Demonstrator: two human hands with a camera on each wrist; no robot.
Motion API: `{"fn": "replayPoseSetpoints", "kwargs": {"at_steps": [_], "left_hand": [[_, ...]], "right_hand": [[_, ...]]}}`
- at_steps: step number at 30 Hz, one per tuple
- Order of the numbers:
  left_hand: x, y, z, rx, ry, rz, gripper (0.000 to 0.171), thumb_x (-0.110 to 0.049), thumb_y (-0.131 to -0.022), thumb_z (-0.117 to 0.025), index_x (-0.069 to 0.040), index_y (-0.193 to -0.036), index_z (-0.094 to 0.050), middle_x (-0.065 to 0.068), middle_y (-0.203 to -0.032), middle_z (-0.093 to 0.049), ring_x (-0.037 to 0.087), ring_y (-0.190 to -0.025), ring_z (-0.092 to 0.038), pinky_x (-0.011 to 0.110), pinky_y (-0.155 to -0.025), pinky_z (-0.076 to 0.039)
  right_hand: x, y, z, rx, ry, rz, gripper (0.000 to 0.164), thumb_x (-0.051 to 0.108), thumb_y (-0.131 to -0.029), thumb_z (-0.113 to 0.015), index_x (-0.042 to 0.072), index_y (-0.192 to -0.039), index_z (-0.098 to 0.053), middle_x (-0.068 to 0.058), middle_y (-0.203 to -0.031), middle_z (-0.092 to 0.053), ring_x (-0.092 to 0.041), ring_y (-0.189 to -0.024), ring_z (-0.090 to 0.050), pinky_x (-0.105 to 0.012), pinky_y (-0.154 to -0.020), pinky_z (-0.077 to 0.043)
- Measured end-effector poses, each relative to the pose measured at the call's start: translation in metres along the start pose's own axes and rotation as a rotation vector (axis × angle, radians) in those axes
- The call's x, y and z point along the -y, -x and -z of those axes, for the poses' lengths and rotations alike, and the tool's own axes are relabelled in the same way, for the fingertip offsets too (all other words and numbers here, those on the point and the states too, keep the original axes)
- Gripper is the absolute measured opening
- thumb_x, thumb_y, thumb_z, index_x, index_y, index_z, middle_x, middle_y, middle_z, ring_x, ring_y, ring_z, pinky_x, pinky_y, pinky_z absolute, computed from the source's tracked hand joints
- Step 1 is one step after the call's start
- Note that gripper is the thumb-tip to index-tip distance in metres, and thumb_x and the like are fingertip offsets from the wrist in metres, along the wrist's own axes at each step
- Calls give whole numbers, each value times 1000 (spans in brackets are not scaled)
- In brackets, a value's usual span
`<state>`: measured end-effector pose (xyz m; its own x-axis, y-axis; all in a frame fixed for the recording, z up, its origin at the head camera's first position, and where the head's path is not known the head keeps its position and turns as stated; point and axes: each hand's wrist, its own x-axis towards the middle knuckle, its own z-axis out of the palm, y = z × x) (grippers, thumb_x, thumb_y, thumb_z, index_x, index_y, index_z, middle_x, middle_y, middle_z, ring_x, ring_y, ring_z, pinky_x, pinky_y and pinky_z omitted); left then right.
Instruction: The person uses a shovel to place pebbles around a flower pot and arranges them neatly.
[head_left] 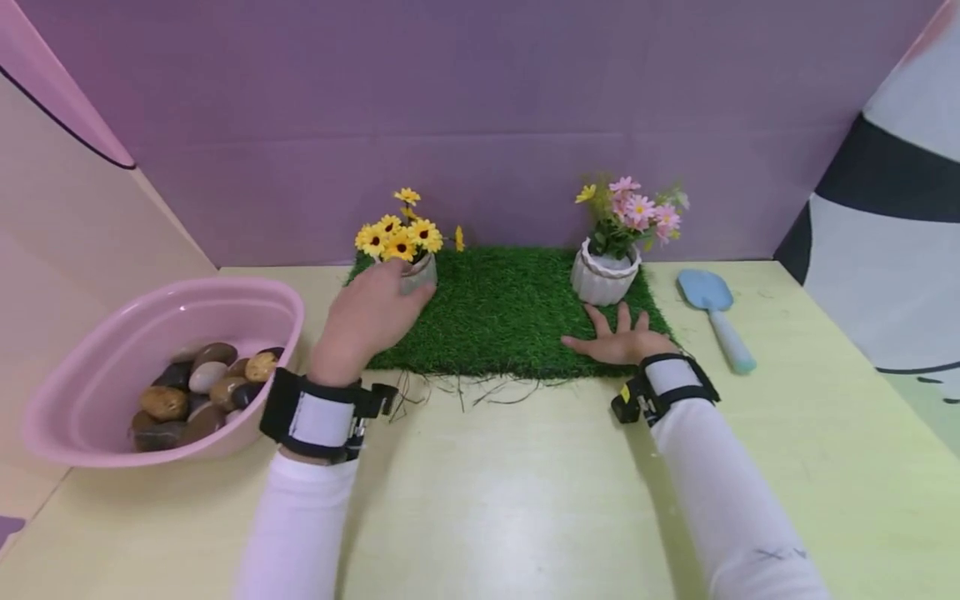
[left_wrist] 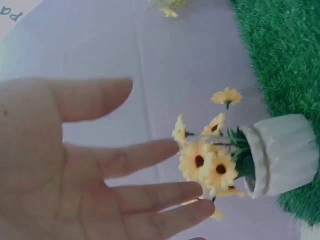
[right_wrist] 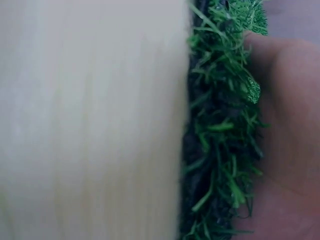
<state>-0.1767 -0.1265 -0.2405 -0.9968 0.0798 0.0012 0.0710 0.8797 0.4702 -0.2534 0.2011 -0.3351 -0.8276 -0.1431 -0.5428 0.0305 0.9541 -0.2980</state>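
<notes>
My left hand [head_left: 372, 315] is at the yellow flowers [head_left: 399, 240] in their white pot [head_left: 422, 273]. In the left wrist view its fingers are straight and spread, fingertips overlapping the blossoms [left_wrist: 198, 161], with the pot [left_wrist: 285, 155] beyond them. My right hand [head_left: 618, 340] rests with fingers spread on the right front part of the green artificial grass mat [head_left: 498, 312]. Just behind its fingertips stands a second white pot [head_left: 602, 279] with pink flowers [head_left: 637, 210]. The right wrist view shows the mat's frayed edge [right_wrist: 220, 130] beside the palm [right_wrist: 295, 130].
On the left stands a pink basin [head_left: 67, 417] with several smooth stones [head_left: 207, 377] inside. A blue toy shovel [head_left: 716, 312] lies on the pale wooden table [head_left: 510, 500] right of the mat. A purple wall [head_left: 480, 100] rises directly behind the mat. Loose dark strands lie along its front edge.
</notes>
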Motion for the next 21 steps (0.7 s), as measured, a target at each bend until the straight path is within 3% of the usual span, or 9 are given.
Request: {"fn": "replayPoseSetpoints", "kwargs": {"at_steps": [7,13,16,21], "left_hand": [[3,-7,30,-62,-43,124,68,-44,-103,-42,4,-149,-31,30,-146,-44,50,-129,-45,64,-101,-40],[17,-11,52,-53,-46,222,71,-47,-101,-40,6,-148,-29,35,-145,-40,57,-132,-35,71,-105,-29],[25,-16,61,-48,-54,249,76,-50,-100,-39,4,-152,-22,37,-149,-32,61,-135,-27,73,-108,-21],[40,-23,66,-38,-114,293,80,-52,-99,-37,2,-154,-17,38,-151,-27,63,-136,-23,75,-108,-17]], "right_hand": [[-4,2,5,9,-35,4,96,82,-87,-32,23,-160,-9,-35,-159,11,-62,-137,24,-78,-101,19],[-3,1,4,17,-31,1,96,82,-87,-34,24,-160,-7,-34,-159,14,-60,-137,26,-77,-102,18],[-3,0,4,19,-59,6,94,80,-88,-33,24,-160,-8,-34,-159,14,-61,-137,26,-77,-102,18],[-6,-1,5,22,-53,-3,96,83,-87,-34,24,-160,-10,-35,-159,13,-61,-137,26,-78,-102,17]]}}
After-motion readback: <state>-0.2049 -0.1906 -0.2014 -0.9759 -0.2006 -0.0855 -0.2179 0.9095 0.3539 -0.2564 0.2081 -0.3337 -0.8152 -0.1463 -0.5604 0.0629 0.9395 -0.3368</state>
